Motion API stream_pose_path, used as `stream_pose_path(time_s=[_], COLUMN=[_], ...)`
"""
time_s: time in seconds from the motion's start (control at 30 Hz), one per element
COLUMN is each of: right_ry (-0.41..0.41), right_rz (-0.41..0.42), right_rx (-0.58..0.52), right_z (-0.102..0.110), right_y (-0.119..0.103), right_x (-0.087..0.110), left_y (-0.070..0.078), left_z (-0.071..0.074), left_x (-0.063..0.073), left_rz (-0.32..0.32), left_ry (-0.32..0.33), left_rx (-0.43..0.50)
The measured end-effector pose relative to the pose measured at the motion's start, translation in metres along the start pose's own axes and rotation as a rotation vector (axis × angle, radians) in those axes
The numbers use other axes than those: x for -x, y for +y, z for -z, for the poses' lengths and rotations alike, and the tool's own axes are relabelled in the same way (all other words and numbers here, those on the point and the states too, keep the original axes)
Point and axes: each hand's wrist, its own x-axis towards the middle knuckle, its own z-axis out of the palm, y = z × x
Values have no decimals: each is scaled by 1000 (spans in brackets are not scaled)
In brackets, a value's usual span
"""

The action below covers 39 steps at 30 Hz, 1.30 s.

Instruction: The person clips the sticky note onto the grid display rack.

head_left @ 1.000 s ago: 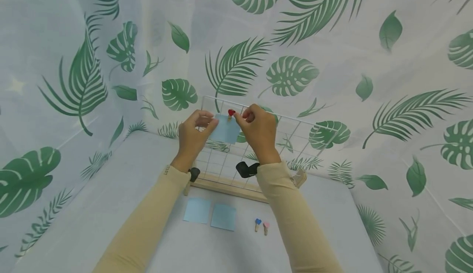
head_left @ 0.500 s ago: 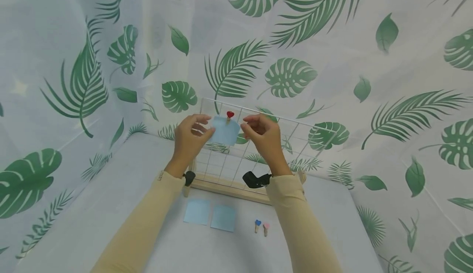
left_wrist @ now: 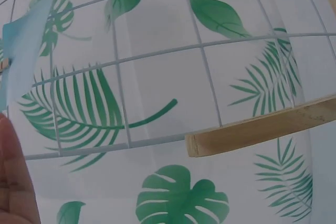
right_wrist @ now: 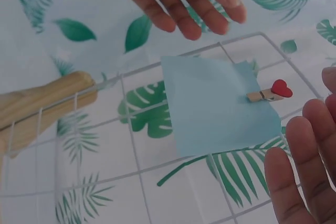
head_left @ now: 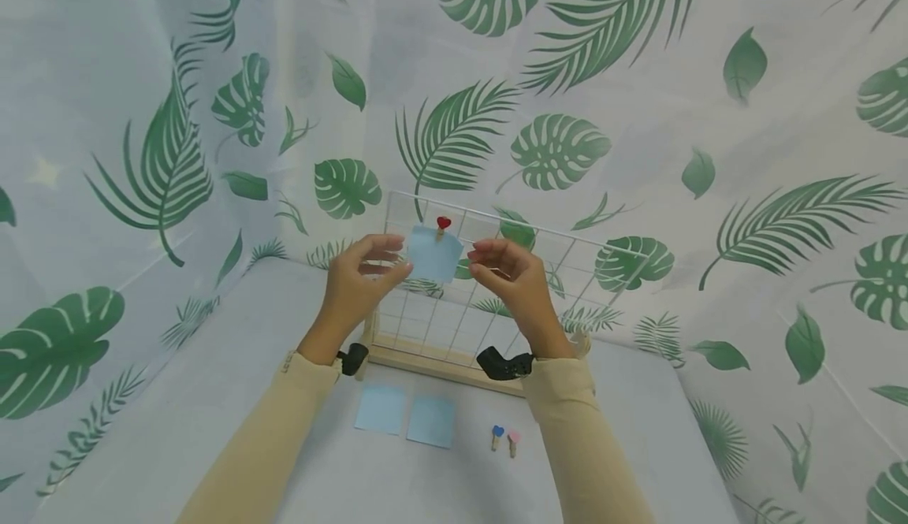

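Left hand: fingers bent, thumb parted, empty, just beside left edge of square pale-blue paper sheet. Right hand: fingers and thumb parted, empty, near right edge. Sheet against white wire grid, red-heart wooden clothespin gripping top.

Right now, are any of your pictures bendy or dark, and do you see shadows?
Head view: dull light, soft shadows on the white table; left wrist view: bendy, with the wire grid's bars curving; right wrist view: dim and greyish, but the red heart clip shows clearly.
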Motion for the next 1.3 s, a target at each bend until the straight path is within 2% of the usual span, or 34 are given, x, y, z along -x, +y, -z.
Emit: stream_pose_path(time_s=[0.3, 0.5, 0.97, 1.3], right_ry=[-19, -27, -5, 15], right_rz=[9, 3, -6, -20], right_rx=[19, 26, 63, 72], right_z=[8, 13, 24, 28], right_y=[6, 10, 22, 29], right_x=[10, 18, 35, 48], left_y=[0, -4, -13, -19], left_z=[10, 13, 13, 11], left_x=[7, 14, 26, 34], left_rz=[56, 72, 94, 79], left_ry=[-155, -219, -259, -264], left_rx=[42, 51, 85, 83])
